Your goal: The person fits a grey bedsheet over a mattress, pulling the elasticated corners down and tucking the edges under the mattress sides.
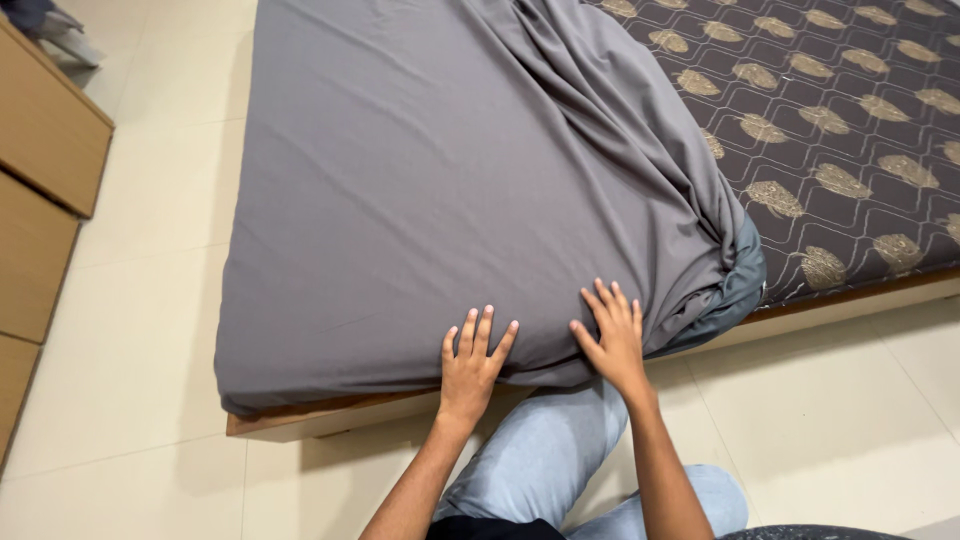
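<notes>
A grey bed sheet (420, 190) lies spread over the left part of a low mattress (850, 130), whose dark cover with gold leaf shapes shows bare on the right. The sheet bunches into folds (700, 250) at the near right. My left hand (472, 360) rests flat on the sheet's near edge, fingers spread. My right hand (612, 335) presses flat on the sheet beside it, next to the bunched folds. Neither hand holds anything.
The mattress sits on a low wooden bed frame (330, 415) over cream floor tiles (130, 350). A wooden drawer unit (40, 170) stands at the left. My knees in light blue jeans (545, 460) are at the bed's near edge.
</notes>
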